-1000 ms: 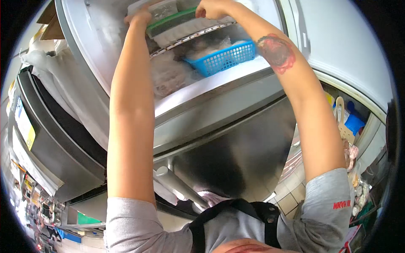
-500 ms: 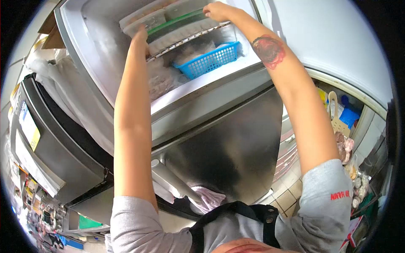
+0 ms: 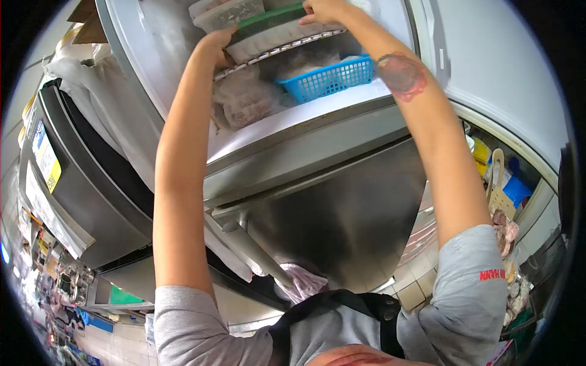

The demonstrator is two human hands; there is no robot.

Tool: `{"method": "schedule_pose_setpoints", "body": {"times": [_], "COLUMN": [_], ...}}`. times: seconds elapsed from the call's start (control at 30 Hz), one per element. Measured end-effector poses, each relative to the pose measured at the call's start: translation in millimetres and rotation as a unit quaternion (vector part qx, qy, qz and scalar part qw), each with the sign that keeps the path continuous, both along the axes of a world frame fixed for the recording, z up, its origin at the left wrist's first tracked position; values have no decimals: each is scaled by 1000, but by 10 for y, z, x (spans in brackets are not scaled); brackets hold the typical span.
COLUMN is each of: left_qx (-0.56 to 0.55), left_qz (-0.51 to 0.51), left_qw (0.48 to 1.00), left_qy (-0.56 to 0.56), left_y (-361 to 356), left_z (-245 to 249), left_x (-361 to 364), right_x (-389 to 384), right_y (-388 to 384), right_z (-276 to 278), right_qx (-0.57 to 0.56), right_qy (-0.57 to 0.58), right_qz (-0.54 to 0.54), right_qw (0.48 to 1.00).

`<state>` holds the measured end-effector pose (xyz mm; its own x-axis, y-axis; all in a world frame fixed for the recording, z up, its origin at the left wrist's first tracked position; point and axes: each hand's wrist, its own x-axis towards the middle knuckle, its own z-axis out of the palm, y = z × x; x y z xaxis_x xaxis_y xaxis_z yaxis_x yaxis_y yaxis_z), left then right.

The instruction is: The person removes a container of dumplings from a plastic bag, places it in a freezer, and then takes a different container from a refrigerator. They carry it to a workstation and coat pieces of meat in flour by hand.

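Both hands reach into the open freezer (image 3: 293, 125) at the top of the view. A frosted container with a green lid (image 3: 271, 20) lies on the wire shelf (image 3: 287, 46). My left hand (image 3: 218, 46) is closed around the container's left end, its fingertips partly hidden. At the other end, my right hand (image 3: 325, 11) has its fingers bent over the green edge. Clear plastic boxes (image 3: 231, 14) with pale contents rest above and behind the lid.
Below the shelf are a blue basket (image 3: 329, 79) and frosty plastic bags (image 3: 250, 105). The freezer's white door (image 3: 500, 67) stands open at right. Under the compartment is a dark metal door (image 3: 342, 213) with a handle (image 3: 256, 253) and a pink cloth (image 3: 303, 282).
The view has shifted, so the freezer contents sit further right and higher. Both hands remain at the green-lidded container's ends, with the left hand's fingers now nearer the lid's edge.
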<state>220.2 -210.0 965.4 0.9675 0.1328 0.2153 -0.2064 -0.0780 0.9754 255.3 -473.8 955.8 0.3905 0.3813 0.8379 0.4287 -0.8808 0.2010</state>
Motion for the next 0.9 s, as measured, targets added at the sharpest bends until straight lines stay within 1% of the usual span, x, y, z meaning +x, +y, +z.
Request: {"method": "schedule_pose_setpoints", "body": {"times": [0.03,0.13,0.23,0.3,0.37,0.43,0.53,0.57,0.63,0.7,0.73,0.77,0.83,0.87,0.9], "left_qx": [-23,43,117,125,103,49,43,46,50,-49,-65,-78,-38,-35,-30], "left_qz": [-6,-10,64,67,34,-29,-93,-42,61,143,171,199,228,220,211], "left_qw": [1000,999,990,989,994,998,994,997,996,979,968,954,935,942,949], "left_qy": [10,15,45,40,11,-38,-30,-36,-48,-137,-174,-210,-271,-251,-233], "left_y": [-63,-47,-312,-323,-203,51,193,112,-73,-30,30,99,336,332,340], "left_z": [-6,43,35,126,162,153,162,132,57,104,135,167,238,205,172], "left_x": [-155,-137,-235,71,433,696,751,593,181,195,255,333,600,546,487], "right_x": [99,-229,-269,-164,42,81,188,246,341,445,500,531,265,177,270], "right_y": [-24,-4,33,-34,-42,-39,23,30,48,96,125,126,191,208,176], "right_z": [32,55,-12,-83,-175,-176,-112,-70,-92,-137,-176,-175,-240,-269,-253], "right_qx": [-10,-21,7,43,95,102,118,125,137,154,165,174,199,212,170], "right_qy": [-16,11,-36,-76,-128,-87,-3,27,30,14,-3,-21,-34,-39,-17], "right_qz": [6,-31,-37,-49,-52,-54,-76,-86,-84,-91,-99,-109,-126,-134,-116], "right_qw": [1000,999,999,995,986,989,990,988,987,984,981,978,971,967,979]}}
